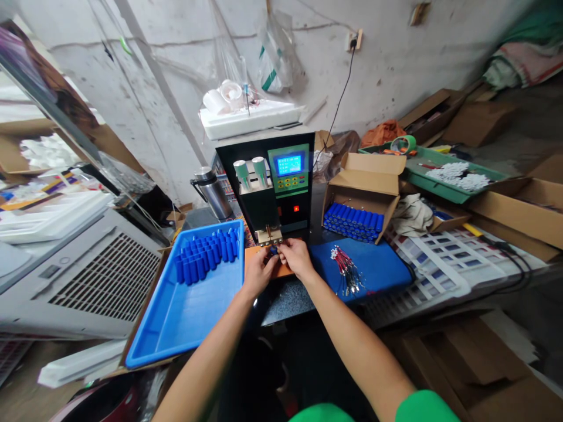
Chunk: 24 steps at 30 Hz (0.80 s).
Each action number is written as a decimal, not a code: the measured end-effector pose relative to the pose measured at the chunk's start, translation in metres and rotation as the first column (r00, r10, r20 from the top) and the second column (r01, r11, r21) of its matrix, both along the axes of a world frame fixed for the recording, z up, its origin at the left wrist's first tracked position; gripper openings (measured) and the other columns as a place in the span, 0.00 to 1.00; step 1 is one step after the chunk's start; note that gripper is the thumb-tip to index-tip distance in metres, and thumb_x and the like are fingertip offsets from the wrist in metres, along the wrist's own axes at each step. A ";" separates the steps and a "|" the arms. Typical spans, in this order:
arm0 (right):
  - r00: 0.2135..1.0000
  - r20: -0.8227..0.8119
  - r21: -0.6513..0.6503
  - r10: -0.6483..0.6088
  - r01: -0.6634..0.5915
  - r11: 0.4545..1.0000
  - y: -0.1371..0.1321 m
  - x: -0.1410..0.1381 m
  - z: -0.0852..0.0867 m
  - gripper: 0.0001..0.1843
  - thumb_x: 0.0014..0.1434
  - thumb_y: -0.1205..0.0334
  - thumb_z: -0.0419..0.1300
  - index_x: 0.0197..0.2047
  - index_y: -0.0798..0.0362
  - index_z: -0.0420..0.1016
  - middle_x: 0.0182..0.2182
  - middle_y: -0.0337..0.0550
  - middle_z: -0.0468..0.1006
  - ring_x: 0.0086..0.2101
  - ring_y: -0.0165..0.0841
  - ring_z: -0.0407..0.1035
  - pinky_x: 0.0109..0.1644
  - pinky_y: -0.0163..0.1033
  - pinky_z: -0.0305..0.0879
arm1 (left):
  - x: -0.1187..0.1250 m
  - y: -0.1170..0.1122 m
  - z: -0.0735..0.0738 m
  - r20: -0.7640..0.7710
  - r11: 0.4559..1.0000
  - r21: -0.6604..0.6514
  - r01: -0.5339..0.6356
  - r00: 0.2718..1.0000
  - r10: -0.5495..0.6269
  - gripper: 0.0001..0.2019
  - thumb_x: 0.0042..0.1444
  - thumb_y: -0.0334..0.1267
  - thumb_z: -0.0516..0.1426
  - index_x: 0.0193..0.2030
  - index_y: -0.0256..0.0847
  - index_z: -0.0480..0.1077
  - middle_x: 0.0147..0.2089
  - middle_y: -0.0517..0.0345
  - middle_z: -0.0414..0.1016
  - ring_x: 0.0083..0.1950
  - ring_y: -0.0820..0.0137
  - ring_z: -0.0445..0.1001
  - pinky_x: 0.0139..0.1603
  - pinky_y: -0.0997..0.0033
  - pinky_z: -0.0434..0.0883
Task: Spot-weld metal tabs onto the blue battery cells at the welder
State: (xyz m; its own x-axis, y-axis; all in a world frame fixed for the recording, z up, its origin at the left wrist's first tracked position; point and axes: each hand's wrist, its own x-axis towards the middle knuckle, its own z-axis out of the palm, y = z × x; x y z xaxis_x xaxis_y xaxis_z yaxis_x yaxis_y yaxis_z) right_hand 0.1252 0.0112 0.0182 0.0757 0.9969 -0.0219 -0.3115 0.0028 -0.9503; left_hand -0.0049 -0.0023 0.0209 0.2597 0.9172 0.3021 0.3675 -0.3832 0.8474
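Both my hands meet under the electrode head (269,234) of a black spot welder (288,205) with a lit blue screen. My left hand (257,272) is closed around a small blue battery cell (273,251), mostly hidden by the fingers. From the other side, my right hand (295,257) pinches close to the cell's end; what lies between its fingertips is too small to make out. An orange pad (251,258) lies beneath the hands. Red and black wire leads with white connectors (347,271) are bunched on a blue mat (382,272) to the right.
A blue tray (189,328) at the left holds several upright blue cells (206,255). Right of the welder stands an open cardboard box (369,173) with stacked blue cells (354,221). A steel flask (213,193) is behind the tray. White parts fill a green tray (497,173).
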 end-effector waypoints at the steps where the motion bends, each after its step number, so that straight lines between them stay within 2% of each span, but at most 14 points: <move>1: 1.000 0.001 -0.002 0.003 -0.003 1.000 0.000 0.000 0.000 0.11 0.46 0.55 0.63 0.24 0.55 0.70 0.15 0.33 0.68 0.15 0.23 0.60 0.16 0.28 0.54 | 0.000 0.000 0.000 0.002 1.000 -0.002 0.003 1.000 -0.003 0.13 0.60 0.40 0.54 0.49 0.39 0.71 0.44 0.53 0.77 0.44 0.65 0.74 0.49 0.63 0.69; 15: 1.000 -0.013 -0.011 -0.002 0.002 1.000 0.000 0.000 0.001 0.12 0.45 0.55 0.64 0.23 0.54 0.69 0.15 0.33 0.67 0.14 0.23 0.59 0.16 0.28 0.54 | -0.003 0.003 -0.006 -0.009 1.000 -0.003 0.008 1.000 -0.008 0.13 0.60 0.40 0.54 0.48 0.39 0.71 0.44 0.53 0.77 0.44 0.65 0.74 0.49 0.64 0.69; 19: 1.000 -0.009 -0.012 -0.002 0.002 1.000 0.000 0.000 0.000 0.12 0.46 0.55 0.64 0.23 0.54 0.69 0.15 0.33 0.67 0.14 0.23 0.59 0.16 0.28 0.54 | -0.002 0.002 -0.004 -0.006 1.000 0.009 0.013 1.000 -0.013 0.13 0.60 0.40 0.54 0.48 0.39 0.71 0.46 0.52 0.77 0.47 0.64 0.74 0.52 0.62 0.69; 24: 1.000 -0.015 -0.016 0.004 -0.004 1.000 0.000 -0.001 0.000 0.11 0.46 0.56 0.64 0.24 0.54 0.69 0.15 0.33 0.68 0.15 0.24 0.60 0.17 0.29 0.55 | -0.001 0.001 -0.002 0.002 1.000 0.022 0.002 1.000 -0.002 0.13 0.60 0.40 0.54 0.48 0.39 0.71 0.44 0.53 0.78 0.46 0.64 0.74 0.51 0.63 0.70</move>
State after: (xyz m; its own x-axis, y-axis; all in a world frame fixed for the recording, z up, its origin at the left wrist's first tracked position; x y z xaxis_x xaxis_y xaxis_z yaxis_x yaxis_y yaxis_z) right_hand 0.1246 0.0111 0.0183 0.0710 0.9967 -0.0391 -0.3255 -0.0139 -0.9454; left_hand -0.0058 -0.0012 0.0189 0.2604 0.9100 0.3226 0.3649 -0.4021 0.8398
